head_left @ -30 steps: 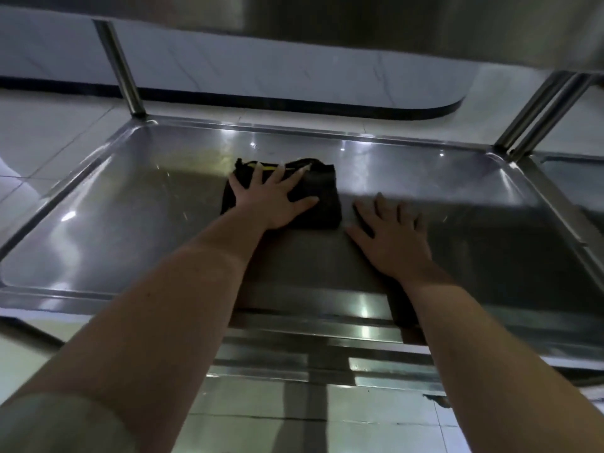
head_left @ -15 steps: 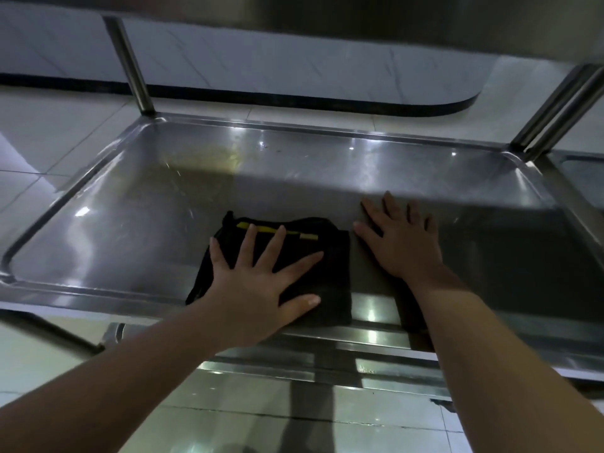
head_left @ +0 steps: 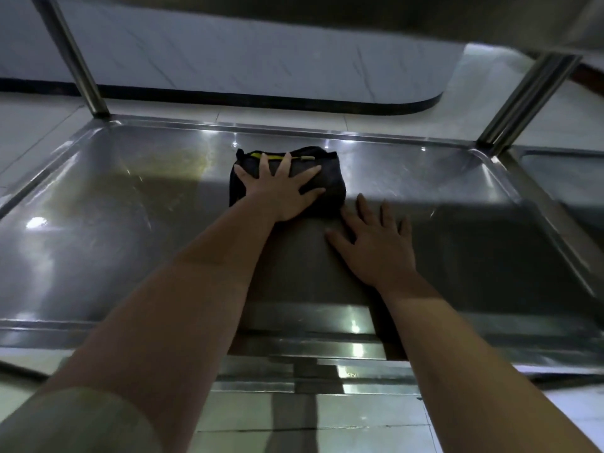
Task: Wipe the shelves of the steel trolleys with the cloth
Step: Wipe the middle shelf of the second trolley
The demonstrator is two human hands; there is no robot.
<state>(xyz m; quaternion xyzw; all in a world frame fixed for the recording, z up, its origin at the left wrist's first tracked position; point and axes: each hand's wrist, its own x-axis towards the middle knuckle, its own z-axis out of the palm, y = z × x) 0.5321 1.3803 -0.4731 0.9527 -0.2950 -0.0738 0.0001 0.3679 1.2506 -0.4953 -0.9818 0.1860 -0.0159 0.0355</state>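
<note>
On the lower shelf (head_left: 130, 243) of a steel trolley, toward the shelf's far rim and about midway along it, lies a folded black cloth (head_left: 335, 178) with a thin yellow strip (head_left: 271, 155) along its far edge. The left hand (head_left: 284, 194) presses flat on top of the cloth, palm down, its fingers straight and spread wide, curled round nothing. The right hand (head_left: 379, 243) lies palm down on the bare steel nearer the shelf's middle, just beside the cloth's near right corner, its fingers also straight and slightly apart, holding nothing; whether a fingertip touches the cloth is not clear. Both forearms reach in over the shelf's near rim, and a pale sleeve (head_left: 75, 423) covers the left upper arm.

Left of the cloth, a yellowish smear (head_left: 183, 161) shows on the shelf's surface near the far rim. A steel post (head_left: 76, 60) rises from the shelf's far left corner, and a pair of posts (head_left: 523, 99) from its far right corner. Above hangs the underside of an upper shelf (head_left: 327, 14). Beyond the shelf's right rim sits the edge of a second steel shelf (head_left: 562, 178). Pale floor tiles (head_left: 294, 420) show below the near rim, and a dark skirting band (head_left: 261, 101) runs along the wall beyond the far rim.
</note>
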